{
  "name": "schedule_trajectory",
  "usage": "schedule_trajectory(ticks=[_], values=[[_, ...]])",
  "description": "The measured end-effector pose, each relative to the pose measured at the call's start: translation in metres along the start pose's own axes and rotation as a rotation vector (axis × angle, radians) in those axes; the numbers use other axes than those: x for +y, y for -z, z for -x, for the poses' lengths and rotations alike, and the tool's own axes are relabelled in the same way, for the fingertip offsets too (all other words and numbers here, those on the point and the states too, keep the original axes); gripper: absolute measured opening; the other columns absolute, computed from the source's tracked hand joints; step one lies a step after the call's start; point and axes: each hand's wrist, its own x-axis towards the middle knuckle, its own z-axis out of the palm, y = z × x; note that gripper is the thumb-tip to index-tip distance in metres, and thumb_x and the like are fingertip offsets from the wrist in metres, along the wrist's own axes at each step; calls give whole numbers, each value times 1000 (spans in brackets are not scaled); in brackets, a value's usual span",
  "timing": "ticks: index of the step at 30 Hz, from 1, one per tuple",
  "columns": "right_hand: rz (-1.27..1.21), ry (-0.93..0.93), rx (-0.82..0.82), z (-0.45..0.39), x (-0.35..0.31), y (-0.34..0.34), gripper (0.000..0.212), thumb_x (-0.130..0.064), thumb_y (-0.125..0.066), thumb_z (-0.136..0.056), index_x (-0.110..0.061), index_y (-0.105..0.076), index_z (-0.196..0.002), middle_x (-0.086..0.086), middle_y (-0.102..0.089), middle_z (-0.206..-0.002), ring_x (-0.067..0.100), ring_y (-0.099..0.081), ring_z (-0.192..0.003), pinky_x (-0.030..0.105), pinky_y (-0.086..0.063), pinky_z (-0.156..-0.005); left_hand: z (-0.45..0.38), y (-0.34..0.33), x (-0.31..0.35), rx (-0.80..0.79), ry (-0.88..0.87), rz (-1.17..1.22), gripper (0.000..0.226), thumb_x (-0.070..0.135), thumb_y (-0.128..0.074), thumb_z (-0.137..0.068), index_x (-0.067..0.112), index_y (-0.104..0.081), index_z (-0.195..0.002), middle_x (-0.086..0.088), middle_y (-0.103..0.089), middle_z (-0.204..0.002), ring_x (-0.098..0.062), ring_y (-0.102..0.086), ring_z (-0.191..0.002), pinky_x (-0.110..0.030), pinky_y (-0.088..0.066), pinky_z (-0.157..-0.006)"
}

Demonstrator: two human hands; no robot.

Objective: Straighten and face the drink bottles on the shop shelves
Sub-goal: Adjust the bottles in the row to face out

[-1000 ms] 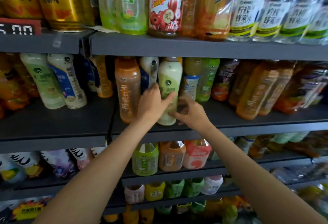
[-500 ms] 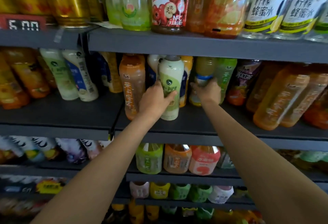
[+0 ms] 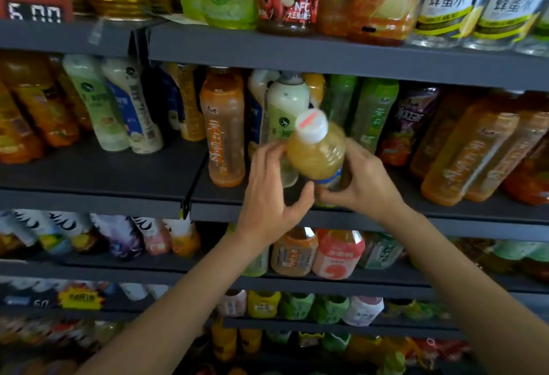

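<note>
Right hand (image 3: 364,180) grips the lower body of a yellow juice bottle (image 3: 316,153), tilted cap-first toward camera, in front of the middle shelf (image 3: 341,211). Left hand (image 3: 271,193) is open, fingers touching its side. Step looks like re-facing; next: stand it upright, label out, beside the green-white bottle (image 3: 285,113).

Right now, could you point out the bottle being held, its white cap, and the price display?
Yellow juice bottle (image 3: 316,156), head view, on its clear shoulder below the cap.
White cap (image 3: 312,125), head view, on the cap's flat top.
Price display (image 3: 35,12), head view, on its white digits, upper left.
</note>
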Motion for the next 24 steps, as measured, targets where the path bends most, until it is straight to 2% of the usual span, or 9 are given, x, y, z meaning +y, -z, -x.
schedule_trajectory(ticks=[3,6,10,13,15,17,19,21,24], values=[[56,125,-65,-9,-45,-4,51,-31,-79,-64,-2,-57,-100,4,-54,-90,15,-54,-79,30,-46,-64,3,32,-12,-8,-113,67,45,33,-48,-84,6,-43,-120,-9,-45,-113,-25,-48,-109,-36,-43,-94],[-4,157,-84,-36,-95,-28,49,-24,-82,-64,0,-60,-100,6,-62,-89,12,-57,-80,25,-46,-68,3,81,-31,55,-79,92,39,34,-45,-85,14,-40,-118,-16,-50,-106,-25,-51,-100,-37,-46,-84],[-95,136,-81,-79,-163,-97,43,-17,-84,-63,-2,-63,-97,1,-66,-85,1,-57,-76,12,-43,-65,5,175,-71,54,-14,86,43,37,-45,-85,36,-26,-123,-18,-53,-113,-29,-54,-104,-42,-48,-86],[-215,136,-75,-112,-222,-174,46,-22,-85,-62,-6,-63,-98,-15,-58,-80,-12,-54,-72,2,-37,-63,19,270,-121,-37,87,-33,56,46,-46,-85,20,-33,-133,-9,-50,-125,-21,-51,-115,-38,-46,-92],[-303,103,-89,-135,-265,-225,50,-31,-85,-62,-12,-62,-102,-15,-59,-84,-7,-56,-73,3,-40,-64,32,336,-156,-80,151,-150,64,52,-44,-84,14,-34,-135,0,-47,-130,-11,-45,-121,-29,-42,-96],[-385,89,-122,-160,-308,-270,46,-31,-83,-65,-20,-58,-102,-15,-61,-88,-8,-56,-75,5,-42,-65,42,396,-181,-90,208,-277,68,56,-45,-81,17,-36,-136,7,-45,-126,-3,-41,-117,-17,-36,-91],[-434,108,-147,-187,-349,-310,45,-30,-83,-66,-26,-54,-100,-18,-60,-87,-13,-54,-77,2,-41,-65,46,444,-202,-95,272,-353,66,57,-52,-80,18,-41,-132,6,-49,-119,-7,-45,-110,-13,-34,-81],[-461,123,-177,-211,-386,-347,47,-33,-82,-67,-21,-57,-105,-11,-64,-95,-6,-56,-84,5,-41,-66,45,481,-221,-20,355,-365,56,47,-61,-81,17,-45,-125,5,-51,-106,-11,-48,-98,-11,-33,-69],[-440,118,-223,-243,-431,-394,55,-34,-80,-70,-11,-57,-115,2,-65,-113,15,-60,-100,24,-46,-77,43,529,-252,122,449,-427,41,28,-67,-83,9,-51,-115,4,-53,-91,-14,-51,-81,-14,-33,-58]])
